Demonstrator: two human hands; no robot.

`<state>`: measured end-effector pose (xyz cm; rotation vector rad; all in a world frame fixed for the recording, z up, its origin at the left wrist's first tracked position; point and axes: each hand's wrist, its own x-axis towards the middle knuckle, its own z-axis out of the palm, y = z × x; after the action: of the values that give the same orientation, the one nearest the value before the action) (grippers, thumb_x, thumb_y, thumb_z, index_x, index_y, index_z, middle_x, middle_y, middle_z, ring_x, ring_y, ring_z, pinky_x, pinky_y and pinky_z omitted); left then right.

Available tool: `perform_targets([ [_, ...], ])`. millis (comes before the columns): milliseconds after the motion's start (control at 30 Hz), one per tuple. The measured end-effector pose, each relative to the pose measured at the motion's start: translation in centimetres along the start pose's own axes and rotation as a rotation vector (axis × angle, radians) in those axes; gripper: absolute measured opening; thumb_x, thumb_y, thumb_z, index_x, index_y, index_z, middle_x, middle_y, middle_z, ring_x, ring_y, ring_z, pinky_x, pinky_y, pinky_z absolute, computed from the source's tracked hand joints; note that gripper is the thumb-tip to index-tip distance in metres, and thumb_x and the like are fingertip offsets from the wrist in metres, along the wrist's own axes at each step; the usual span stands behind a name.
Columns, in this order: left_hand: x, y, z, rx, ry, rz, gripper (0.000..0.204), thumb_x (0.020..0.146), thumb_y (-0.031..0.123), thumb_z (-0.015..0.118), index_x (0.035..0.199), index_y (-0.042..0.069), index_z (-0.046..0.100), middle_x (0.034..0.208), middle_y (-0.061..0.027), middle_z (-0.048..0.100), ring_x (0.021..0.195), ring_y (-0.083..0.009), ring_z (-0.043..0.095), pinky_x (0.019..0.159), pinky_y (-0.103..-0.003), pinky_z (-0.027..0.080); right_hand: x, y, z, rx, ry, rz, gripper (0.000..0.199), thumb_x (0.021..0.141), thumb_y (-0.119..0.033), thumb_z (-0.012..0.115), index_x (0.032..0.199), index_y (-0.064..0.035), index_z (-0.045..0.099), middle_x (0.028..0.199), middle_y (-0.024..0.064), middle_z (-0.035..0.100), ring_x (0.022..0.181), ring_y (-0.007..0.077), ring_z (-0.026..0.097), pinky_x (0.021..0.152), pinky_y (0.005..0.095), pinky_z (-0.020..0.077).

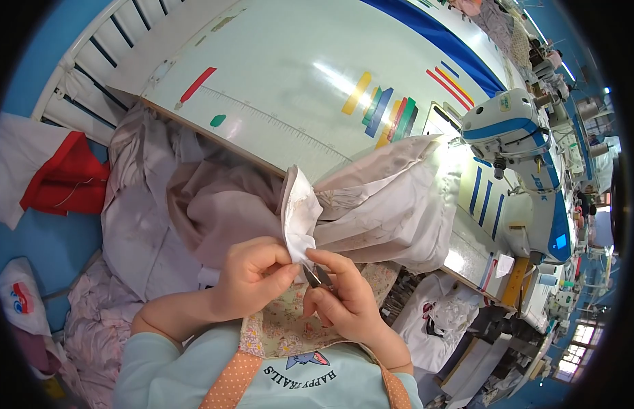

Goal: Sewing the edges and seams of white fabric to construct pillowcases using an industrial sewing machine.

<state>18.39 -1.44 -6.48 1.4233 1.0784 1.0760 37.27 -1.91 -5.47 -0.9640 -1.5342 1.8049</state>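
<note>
Pale cloth (302,208), white to light pinkish, hangs between the two hands in front of the chest, and its wide folds spread over the front edge of the table (262,85) up to the sewing machine (497,126) on the right. With thumb and index finger pressed together, the left hand (257,278) pinches the lower end of this cloth. The right hand (341,294) has its fingers bent around small metal snips (322,275), whose blades are just beside the pinched end; whether they touch it, I cannot tell. Below the hands is a flowered apron (279,327), worn over a light blue shirt (174,371). On the table are a printed ruler scale (283,123) and short coloured strips (378,112). At the far left lies a red and white cloth (70,177), well apart from both hands.
</note>
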Motion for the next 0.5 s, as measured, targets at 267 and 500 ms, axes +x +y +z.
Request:
perform_targets([
  [267,-0.04,0.03,-0.14,-0.001,-0.018,0.027,0.004,0.079,0.0,0.06,0.079,-0.004,0.06,0.072,-0.0051,0.056,0.058,-0.0067,0.053,0.05,-0.021,0.041,-0.09,0.21,-0.21,0.015,-0.031,0.038,0.048,0.088,0.004,0.045,0.133,-0.0059,0.03,0.07,0.0057,0.058,0.046,0.0025,0.041,0.044,0.0158,0.0326],
  [500,-0.03,-0.08,-0.17,0.012,-0.037,0.038,0.004,0.079,0.0,0.059,0.078,-0.004,0.059,0.072,-0.0053,0.056,0.059,-0.0072,0.054,0.051,-0.021,0.042,0.01,-0.23,0.0,0.051,0.022,0.118,0.047,0.085,0.002,0.048,0.13,-0.0068,0.038,0.064,0.0016,0.056,0.054,0.0073,0.051,0.051,0.0219,0.0402],
])
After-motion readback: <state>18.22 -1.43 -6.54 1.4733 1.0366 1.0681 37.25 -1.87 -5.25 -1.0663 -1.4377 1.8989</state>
